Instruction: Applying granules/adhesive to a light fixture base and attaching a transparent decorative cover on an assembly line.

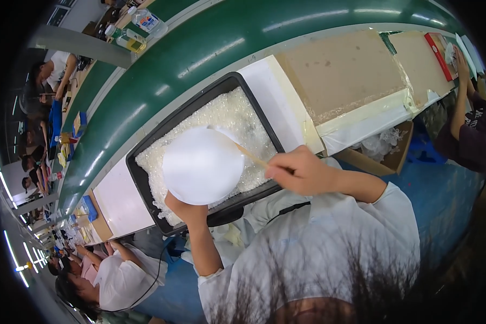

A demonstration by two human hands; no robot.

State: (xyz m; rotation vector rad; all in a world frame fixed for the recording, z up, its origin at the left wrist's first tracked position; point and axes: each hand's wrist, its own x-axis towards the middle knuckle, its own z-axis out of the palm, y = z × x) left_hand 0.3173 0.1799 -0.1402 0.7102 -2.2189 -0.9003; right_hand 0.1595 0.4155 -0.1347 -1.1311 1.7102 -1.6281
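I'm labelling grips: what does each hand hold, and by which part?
The left hand holds a round white piece at its lower edge, fingers hidden; the right hand grips a thin tan stick near its right end.

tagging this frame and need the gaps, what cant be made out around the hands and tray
- Left hand: in the head view, most fingers are hidden behind the white disc.
- Wooden stick: in the head view, blur at the disc's rim leaves its far tip and any contact unclear.
- Black tray: in the head view, clear granules cover its floor.
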